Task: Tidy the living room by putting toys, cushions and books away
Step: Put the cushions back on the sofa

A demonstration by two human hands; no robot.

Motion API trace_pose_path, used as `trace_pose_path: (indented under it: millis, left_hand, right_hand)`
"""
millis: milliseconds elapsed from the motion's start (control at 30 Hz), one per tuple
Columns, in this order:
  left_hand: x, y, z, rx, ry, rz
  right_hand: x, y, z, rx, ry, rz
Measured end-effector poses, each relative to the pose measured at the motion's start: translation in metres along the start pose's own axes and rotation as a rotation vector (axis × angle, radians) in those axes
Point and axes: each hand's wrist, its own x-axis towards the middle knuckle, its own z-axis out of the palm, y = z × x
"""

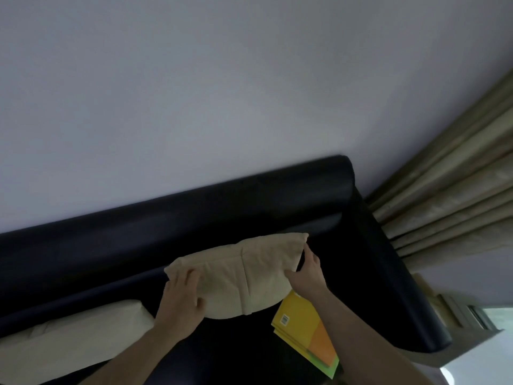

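Both hands are on a cream cushion [244, 276], held against the inner face of the dark sofa [138, 237] near its right corner. The cushion's long axis runs along the backrest, rising toward the right, where one pointed corner touches the underside of the rolled top edge. The left hand [183, 298] is clamped over the cushion's lower left end, fingers spread on its face; the right hand [306, 270] pinches the right end, thumb in front and fingers behind. Just below the cushion, touching its lower edge, a stack of yellow and orange books [305, 329] lies on the seat, angled toward the armrest. A second pale cushion [69, 337] rests further left, apart from the first. Beige curtains [449, 190] hang beyond the sofa's arm.
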Motion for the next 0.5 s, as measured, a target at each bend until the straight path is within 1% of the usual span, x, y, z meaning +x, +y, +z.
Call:
trace_pose_path:
  millis: [33,100,133,200,300,333,367,500]
  left_hand:
    - [-0.001,0.002,0.000,-0.022,-0.113,0.004]
    - [0.002,0.000,-0.003,-0.037,-0.346,-0.051]
    - [0.003,-0.003,-0.003,-0.027,-0.408,-0.072]
    - [0.005,-0.006,-0.005,-0.011,-0.419,-0.092]
    - [-0.005,0.007,-0.005,-0.027,-0.349,-0.089]
    - [-0.011,0.014,-0.004,-0.040,-0.341,-0.068]
    - [-0.021,0.029,0.000,-0.046,-0.357,-0.011]
    - [-0.073,0.071,0.025,-0.054,-0.462,0.141]
  right_hand:
    - [-0.007,0.004,-0.002,-0.007,-0.029,0.016]
    - [-0.019,0.015,-0.002,-0.050,-0.062,0.047]
    - [-0.026,0.021,-0.002,-0.059,-0.072,0.064]
    - [-0.042,0.034,-0.001,-0.061,-0.081,0.086]
    - [-0.077,0.058,0.000,-0.037,-0.072,0.100]
    - [-0.086,0.067,0.002,-0.038,-0.057,0.103]
    - [-0.102,0.082,-0.002,-0.026,-0.028,0.126]
    - [-0.161,0.135,-0.002,0.077,0.007,0.164]
